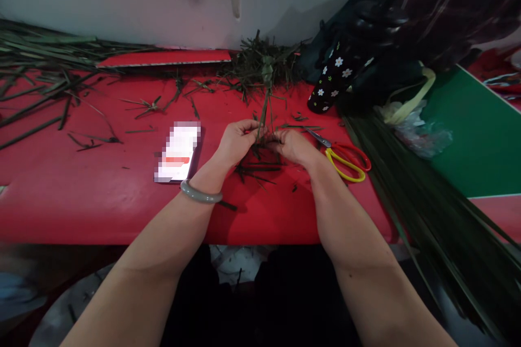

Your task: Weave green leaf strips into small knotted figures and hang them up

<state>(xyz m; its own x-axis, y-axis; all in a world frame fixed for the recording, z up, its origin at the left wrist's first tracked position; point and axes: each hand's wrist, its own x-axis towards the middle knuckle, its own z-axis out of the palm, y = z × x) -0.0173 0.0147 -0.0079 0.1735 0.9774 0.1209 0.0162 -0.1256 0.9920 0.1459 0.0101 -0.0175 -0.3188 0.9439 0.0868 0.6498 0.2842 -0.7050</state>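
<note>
At the red table [134, 217]: leaf piece [267, 71], stems toward the person; left hand [239, 141] pinches those stems, seemingly to steady them; right hand [292, 145] meets the lower end, grip unclear; scissors [330, 152] lie by the right wrist, probably for reach; phone [179, 152] lies face-up, apparently for viewing.

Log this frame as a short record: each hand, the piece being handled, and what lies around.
Left hand: pinching the thin lower part of a green leaf-strip piece
Right hand: curled close beside it; exact hold unclear
Worn on the left: grey bangle
Left of the hands: phone, screen pixelated
Right of the hands: red-and-yellow-handled scissors
Farther back: leaf scraps, black flowered tumbler
Surface: red tabletop
</note>
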